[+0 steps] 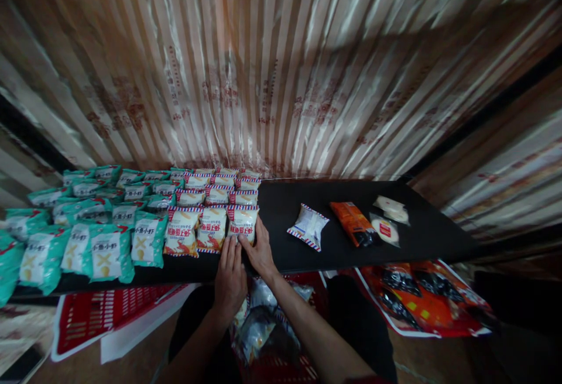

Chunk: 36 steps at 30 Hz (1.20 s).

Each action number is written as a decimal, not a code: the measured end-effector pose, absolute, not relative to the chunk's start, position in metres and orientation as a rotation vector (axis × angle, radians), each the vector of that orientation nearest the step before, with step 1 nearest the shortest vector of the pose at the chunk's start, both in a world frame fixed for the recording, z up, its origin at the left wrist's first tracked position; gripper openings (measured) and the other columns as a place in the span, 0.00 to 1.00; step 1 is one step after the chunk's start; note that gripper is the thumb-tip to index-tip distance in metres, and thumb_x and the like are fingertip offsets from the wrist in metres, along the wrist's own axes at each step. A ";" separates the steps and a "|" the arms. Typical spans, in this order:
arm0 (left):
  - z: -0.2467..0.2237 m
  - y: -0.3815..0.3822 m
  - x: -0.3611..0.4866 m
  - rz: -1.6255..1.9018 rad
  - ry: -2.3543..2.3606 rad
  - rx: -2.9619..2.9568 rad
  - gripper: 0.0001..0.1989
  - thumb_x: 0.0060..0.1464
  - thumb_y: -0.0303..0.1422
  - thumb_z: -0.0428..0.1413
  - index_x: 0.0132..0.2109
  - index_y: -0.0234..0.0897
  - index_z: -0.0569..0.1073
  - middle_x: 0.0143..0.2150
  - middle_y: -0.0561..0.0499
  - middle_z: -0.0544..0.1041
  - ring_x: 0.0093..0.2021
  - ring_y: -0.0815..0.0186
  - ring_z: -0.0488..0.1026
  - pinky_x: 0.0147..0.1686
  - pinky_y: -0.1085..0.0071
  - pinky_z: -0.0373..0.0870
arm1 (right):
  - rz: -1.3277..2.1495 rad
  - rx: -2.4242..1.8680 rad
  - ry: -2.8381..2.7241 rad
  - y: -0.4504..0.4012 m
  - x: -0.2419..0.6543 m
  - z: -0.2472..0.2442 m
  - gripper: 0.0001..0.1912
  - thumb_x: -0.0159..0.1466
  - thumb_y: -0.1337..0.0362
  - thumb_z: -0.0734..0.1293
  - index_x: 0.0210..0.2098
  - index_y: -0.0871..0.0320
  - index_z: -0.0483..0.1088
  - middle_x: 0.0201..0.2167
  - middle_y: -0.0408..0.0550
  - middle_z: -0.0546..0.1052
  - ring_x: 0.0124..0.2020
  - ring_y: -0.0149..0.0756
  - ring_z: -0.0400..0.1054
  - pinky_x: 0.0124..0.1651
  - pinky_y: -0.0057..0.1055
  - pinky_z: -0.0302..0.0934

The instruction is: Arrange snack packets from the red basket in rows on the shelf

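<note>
A white snack bag [243, 220] with red lettering and a striped edge stands upright at the right end of the front row. My right hand [261, 251] grips it, fingers along its right side and thumb at its lower front. My left hand [231, 276] lies with straight fingers against the bag's lower edge. Two matching bags, a middle one [212, 229] and a left one [181, 232], stand beside it, with more rows behind. To their left are rows of teal snack bags [147, 240].
On the black tabletop [281, 255] to the right lie a striped-edge packet [308, 227], an orange packet [352, 224] and round white items in clear wrap [385, 231]. Below are a red basket [83, 316], a basket of silvery bags [259, 328] and orange packages [421, 296]. A striped curtain [281, 68] hangs behind.
</note>
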<state>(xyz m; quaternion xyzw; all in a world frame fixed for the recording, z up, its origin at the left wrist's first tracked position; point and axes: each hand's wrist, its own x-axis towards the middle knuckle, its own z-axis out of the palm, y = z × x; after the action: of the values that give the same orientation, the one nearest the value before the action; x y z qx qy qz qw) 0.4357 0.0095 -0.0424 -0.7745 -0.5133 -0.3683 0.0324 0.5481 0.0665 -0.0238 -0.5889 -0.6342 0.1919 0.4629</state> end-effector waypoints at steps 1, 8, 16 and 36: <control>-0.041 0.012 0.436 -1.138 -1.576 -2.377 0.30 0.56 0.23 0.43 0.65 0.30 0.48 0.67 0.38 0.50 0.67 0.53 0.43 0.59 0.50 0.58 | 0.474 -1.447 -1.551 0.067 0.547 -0.024 0.37 0.61 0.50 0.62 0.64 0.59 0.49 0.62 0.56 0.59 0.62 0.46 0.52 0.61 0.47 0.51; -0.041 0.027 0.434 -1.145 -1.542 -2.359 0.28 0.58 0.25 0.42 0.65 0.29 0.47 0.66 0.36 0.53 0.67 0.53 0.44 0.59 0.49 0.57 | 0.533 -1.435 -1.554 0.071 0.546 -0.025 0.34 0.62 0.51 0.60 0.64 0.57 0.52 0.61 0.55 0.61 0.62 0.46 0.54 0.61 0.46 0.52; -0.036 0.030 0.434 -1.149 -1.542 -2.321 0.29 0.59 0.27 0.43 0.66 0.30 0.47 0.67 0.37 0.51 0.67 0.53 0.44 0.59 0.50 0.56 | 0.623 -1.444 -1.480 0.072 0.549 -0.019 0.35 0.63 0.48 0.58 0.64 0.58 0.51 0.63 0.55 0.58 0.64 0.44 0.51 0.63 0.46 0.49; -0.025 0.056 0.433 -1.027 -1.416 -2.350 0.29 0.57 0.26 0.47 0.65 0.29 0.50 0.65 0.36 0.57 0.66 0.54 0.48 0.60 0.54 0.55 | 0.771 -1.438 -1.225 0.116 0.566 -0.020 0.34 0.66 0.45 0.48 0.63 0.61 0.55 0.64 0.53 0.57 0.65 0.40 0.49 0.65 0.46 0.44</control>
<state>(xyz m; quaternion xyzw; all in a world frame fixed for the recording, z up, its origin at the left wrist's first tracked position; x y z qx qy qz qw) 0.4333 0.0555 -0.0253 -0.7977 -0.4805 -0.3487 0.1056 0.5663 0.1162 -0.0204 -0.6006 -0.5117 0.3222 0.5231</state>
